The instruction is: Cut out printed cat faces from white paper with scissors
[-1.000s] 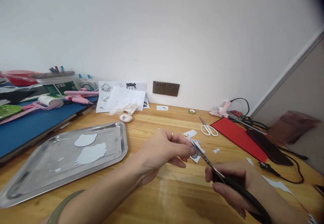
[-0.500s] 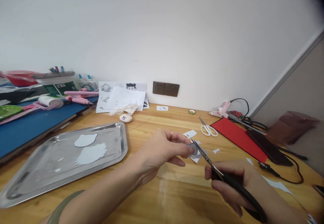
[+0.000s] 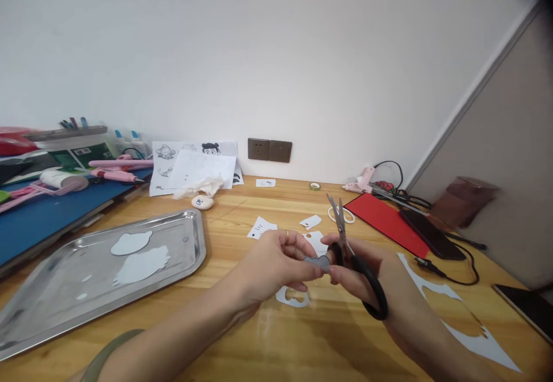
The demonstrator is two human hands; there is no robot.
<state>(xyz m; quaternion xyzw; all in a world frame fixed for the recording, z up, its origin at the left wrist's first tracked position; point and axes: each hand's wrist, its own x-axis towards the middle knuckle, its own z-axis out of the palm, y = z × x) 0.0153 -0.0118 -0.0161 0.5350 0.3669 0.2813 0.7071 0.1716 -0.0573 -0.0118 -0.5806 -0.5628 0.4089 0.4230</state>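
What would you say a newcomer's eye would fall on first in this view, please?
Probably the black-handled scissors near the centre, hanging in the right hand with blades pointing up and slightly parted, beside the small grey cutout pinched in the left hand. Next might come the bright red sheet lying beyond the right hand, then the shiny metal tray at left, with white cutouts on it.

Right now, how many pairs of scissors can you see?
2: black scissors in the right hand, and white scissors beyond them on the table, partly hidden. Others could be covered.
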